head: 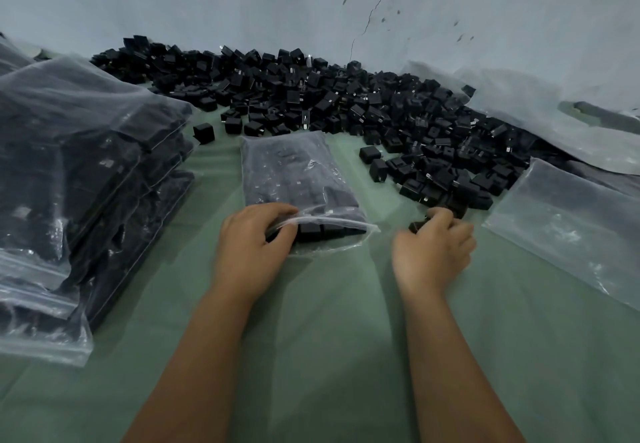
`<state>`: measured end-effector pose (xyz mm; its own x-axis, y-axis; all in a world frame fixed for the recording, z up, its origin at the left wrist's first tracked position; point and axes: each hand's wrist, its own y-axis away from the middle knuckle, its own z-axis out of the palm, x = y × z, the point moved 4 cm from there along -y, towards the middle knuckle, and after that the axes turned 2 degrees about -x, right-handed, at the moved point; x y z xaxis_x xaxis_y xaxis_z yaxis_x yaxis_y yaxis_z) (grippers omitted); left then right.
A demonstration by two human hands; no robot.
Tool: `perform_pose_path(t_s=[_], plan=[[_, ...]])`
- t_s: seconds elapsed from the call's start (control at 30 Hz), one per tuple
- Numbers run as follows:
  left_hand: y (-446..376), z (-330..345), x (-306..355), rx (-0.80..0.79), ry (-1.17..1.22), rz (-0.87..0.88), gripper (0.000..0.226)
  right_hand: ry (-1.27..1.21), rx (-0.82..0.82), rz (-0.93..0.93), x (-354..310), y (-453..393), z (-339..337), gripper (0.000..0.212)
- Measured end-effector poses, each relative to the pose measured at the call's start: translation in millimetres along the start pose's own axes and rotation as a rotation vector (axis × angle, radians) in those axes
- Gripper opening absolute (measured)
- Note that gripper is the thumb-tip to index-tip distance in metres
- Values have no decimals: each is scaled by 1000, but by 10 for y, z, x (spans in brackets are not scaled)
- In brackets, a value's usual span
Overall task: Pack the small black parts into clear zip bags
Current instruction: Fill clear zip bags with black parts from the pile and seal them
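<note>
A clear zip bag [298, 172] partly filled with small black parts lies in the middle of the green cloth, its open mouth toward me. My left hand [252, 245] grips the left side of that mouth, fingers curled around the plastic edge. My right hand [436, 248], blurred, pinches a small black part [417, 226] just right of the bag, at the near edge of the loose heap of black parts [346, 103] that stretches along the wall.
A stack of filled zip bags [79, 179] stands at the left. Empty clear bags [568, 227] lie at the right, with more plastic [519, 96] behind them against the grey wall. Green cloth [329, 338] covers the surface near me.
</note>
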<state>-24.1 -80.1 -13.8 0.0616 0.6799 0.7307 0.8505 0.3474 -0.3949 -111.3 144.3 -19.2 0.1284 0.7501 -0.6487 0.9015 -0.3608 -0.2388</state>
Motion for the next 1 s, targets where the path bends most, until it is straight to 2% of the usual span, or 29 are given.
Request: perform_pose_path(t_s=[0.3, 0.4, 0.47, 0.57, 0.67, 0.8, 1.0], plan=[[-5, -1, 15, -5, 60, -44, 31, -13, -97, -140, 3, -27, 134, 34], [-11, -1, 22, -1, 81, -44, 29, -314, -22, -179, -88, 18, 54, 36], [-7, 5, 20, 5, 143, -54, 26, -511, 36, -300, -221, 142, -34, 38], [-1, 8, 17, 23, 193, -67, 23, -626, -83, -551, -443, 455, -28, 35], [-17, 11, -26, 35, 248, -131, 25, -489, -212, -767, -625, 728, 72, 25], [-29, 25, -35, 48, 311, -176, 20, -343, -138, -937, -722, 857, 118, 29], [-36, 40, -22, 74, 412, -234, 19, -163, -168, -873, -737, 823, 207, 24]])
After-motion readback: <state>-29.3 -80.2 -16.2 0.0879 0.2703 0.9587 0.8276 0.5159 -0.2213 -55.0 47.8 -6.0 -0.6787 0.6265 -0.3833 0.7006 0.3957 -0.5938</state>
